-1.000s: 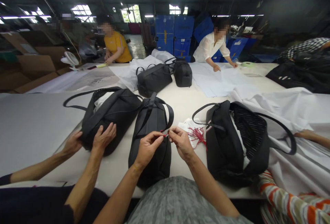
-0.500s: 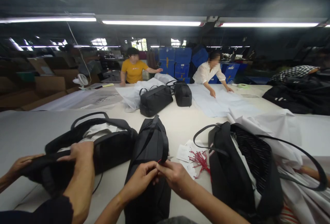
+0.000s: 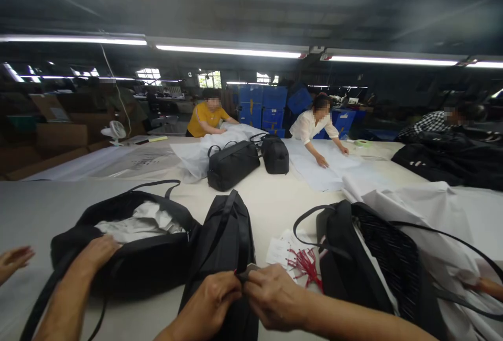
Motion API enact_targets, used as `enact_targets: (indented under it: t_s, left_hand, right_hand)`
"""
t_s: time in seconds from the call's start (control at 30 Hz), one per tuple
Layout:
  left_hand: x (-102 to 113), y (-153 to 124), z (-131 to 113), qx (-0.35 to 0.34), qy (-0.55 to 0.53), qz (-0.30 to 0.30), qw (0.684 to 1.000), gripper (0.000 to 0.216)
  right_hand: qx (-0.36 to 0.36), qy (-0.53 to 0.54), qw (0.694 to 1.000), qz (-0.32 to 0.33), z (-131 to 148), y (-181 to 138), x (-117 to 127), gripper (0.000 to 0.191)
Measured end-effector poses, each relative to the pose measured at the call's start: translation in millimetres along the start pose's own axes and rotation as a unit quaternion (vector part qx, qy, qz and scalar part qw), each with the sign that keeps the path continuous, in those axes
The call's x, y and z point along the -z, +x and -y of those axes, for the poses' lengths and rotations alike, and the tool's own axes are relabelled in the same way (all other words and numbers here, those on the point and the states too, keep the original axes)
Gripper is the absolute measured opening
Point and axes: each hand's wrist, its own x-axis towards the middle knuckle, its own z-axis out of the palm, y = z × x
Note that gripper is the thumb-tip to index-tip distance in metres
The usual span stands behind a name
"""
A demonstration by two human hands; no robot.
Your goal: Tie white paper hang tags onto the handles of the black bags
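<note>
A long black bag (image 3: 226,226) stands on the table in front of me, its strap handle (image 3: 247,226) looping over the top. My left hand (image 3: 214,299) is closed, pinching the dark strap near the bag's end. Against it, my right hand (image 3: 271,294) is also closed on this strap. A small red bit of string shows at the left fingertips, and a pale card corner (image 3: 252,266) sticks up by the right fingers. Right of the bag lie white tags (image 3: 277,251) with a bunch of red strings (image 3: 304,265).
At left, another person's hand (image 3: 96,252) rests on an open black bag (image 3: 149,257) stuffed with white paper. An open bag (image 3: 365,257) stands right. Two black bags (image 3: 233,165) lie farther back. Two people (image 3: 208,116) work across the table with sheets; a fan (image 3: 116,130) stands left.
My hands have drawn down slightly, still together at the strap. The neighbour's hands have shifted on and away from the left bag, which shows more paper. The person in yellow now leans over the sheet.
</note>
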Motion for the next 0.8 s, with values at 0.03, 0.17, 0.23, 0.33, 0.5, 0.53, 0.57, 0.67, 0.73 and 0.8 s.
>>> enact_targets:
  t_s: [0.03,0.17,0.23,0.33,0.5,0.53,0.57,0.67,0.73,0.8]
  left_hand:
    - [0,1,0,-0.004,0.004,0.003,1.000,0.019]
    - [-6,6,4,-0.021,0.017,0.000,1.000,0.018]
    - [-12,7,7,-0.008,0.016,-0.012,1.000,0.018]
    - [-23,5,12,0.016,0.007,-0.023,1.000,0.020]
    - [-27,-2,18,0.013,-0.002,-0.051,0.999,0.021]
    - [-25,-4,21,0.022,-0.005,-0.055,0.998,0.021]
    - [-20,-6,24,0.038,-0.009,-0.062,0.997,0.019]
    - [-5,-17,39,0.134,-0.040,-0.128,0.982,0.019]
    - [3,-27,49,0.224,-0.082,-0.206,0.949,0.026]
    - [6,-36,57,0.291,-0.120,-0.270,0.910,0.033]
  right_hand:
    - [-0.003,0.010,1.000,0.002,-3,0,2,0.010]
    - [-0.035,0.055,0.998,0.002,-14,-6,-4,0.011]
    - [-0.068,0.086,0.994,-0.010,-16,-12,-16,0.012]
    - [-0.119,0.145,0.982,-0.037,-12,-22,-32,0.014]
    - [-0.153,0.203,0.964,-0.071,1,-24,-38,0.018]
    - [-0.159,0.216,0.960,-0.081,3,-23,-40,0.019]
    - [-0.169,0.230,0.954,-0.094,6,-23,-45,0.020]
    - [-0.247,0.291,0.913,-0.145,16,-34,-69,0.024]
    - [-0.338,0.342,0.861,-0.166,22,-50,-90,0.025]
    - [-0.432,0.387,0.797,-0.167,24,-69,-110,0.025]
